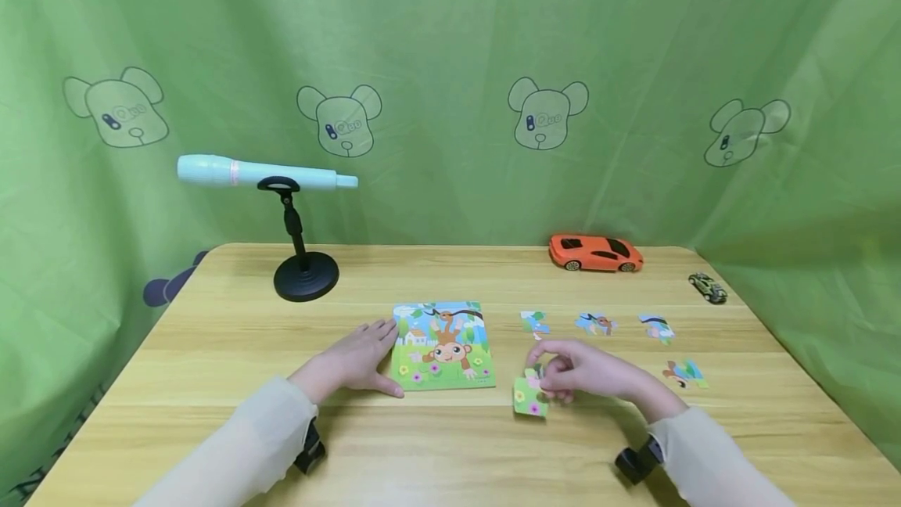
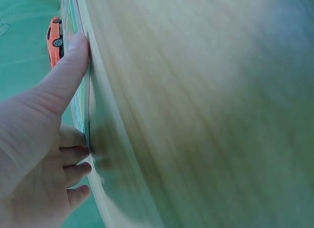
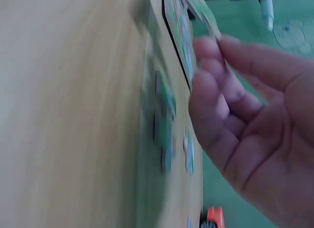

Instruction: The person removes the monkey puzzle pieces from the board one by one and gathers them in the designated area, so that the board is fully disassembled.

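A square picture board [image 1: 443, 346] with a monkey, a house and flowers lies flat in front of me. My left hand [image 1: 362, 358] rests along its left side, fingers straight at the edge and thumb by the lower left corner. Between thumb and fingers, my right hand [image 1: 573, 370] pinches a green jigsaw piece [image 1: 524, 397] with yellow and pink flowers, tilted and just right of the board. In the right wrist view the same jigsaw piece [image 3: 202, 9] sticks out past the fingertips. Behind the right hand lie loose jigsaw pieces [image 1: 596, 324], and another piece [image 1: 688, 373] is right of it.
At the back left a pale blue microphone [image 1: 281, 174] sits on a black stand [image 1: 306, 276]. An orange toy car [image 1: 595, 253] stands at the back edge, a small dark toy car [image 1: 707, 288] near the right edge. A green curtain [image 1: 450, 37] hangs behind the table.
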Available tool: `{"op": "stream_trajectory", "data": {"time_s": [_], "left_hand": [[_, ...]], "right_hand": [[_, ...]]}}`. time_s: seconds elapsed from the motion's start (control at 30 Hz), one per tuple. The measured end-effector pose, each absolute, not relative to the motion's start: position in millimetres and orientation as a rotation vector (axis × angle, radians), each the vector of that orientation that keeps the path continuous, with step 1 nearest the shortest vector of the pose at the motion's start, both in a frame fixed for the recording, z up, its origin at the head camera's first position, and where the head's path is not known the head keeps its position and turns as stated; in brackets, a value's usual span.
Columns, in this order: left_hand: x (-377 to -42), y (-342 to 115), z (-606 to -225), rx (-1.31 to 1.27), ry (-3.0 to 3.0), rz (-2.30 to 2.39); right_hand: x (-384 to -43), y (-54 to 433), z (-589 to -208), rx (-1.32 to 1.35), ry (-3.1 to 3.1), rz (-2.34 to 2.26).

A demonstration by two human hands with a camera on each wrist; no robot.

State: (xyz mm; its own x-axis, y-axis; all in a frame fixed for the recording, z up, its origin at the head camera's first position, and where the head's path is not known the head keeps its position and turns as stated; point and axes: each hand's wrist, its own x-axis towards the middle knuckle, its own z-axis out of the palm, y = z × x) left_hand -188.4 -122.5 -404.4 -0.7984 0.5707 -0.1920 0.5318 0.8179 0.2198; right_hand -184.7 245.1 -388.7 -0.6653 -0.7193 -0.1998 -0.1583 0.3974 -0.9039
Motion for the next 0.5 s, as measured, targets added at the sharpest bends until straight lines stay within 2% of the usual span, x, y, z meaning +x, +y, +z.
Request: {"op": "stream_trajectory", "data": {"time_s": [0.23,0.5], "left_hand": [[-188,-122,-405,0.835,2.748,0.232],[-188,-122,-403,0.821,2.748,0.238]], "right_hand": [[-173,277,-393,-0.804,1.948,-1.206],[-163,288,-400,-0.826,1.843,-1.2]]}}
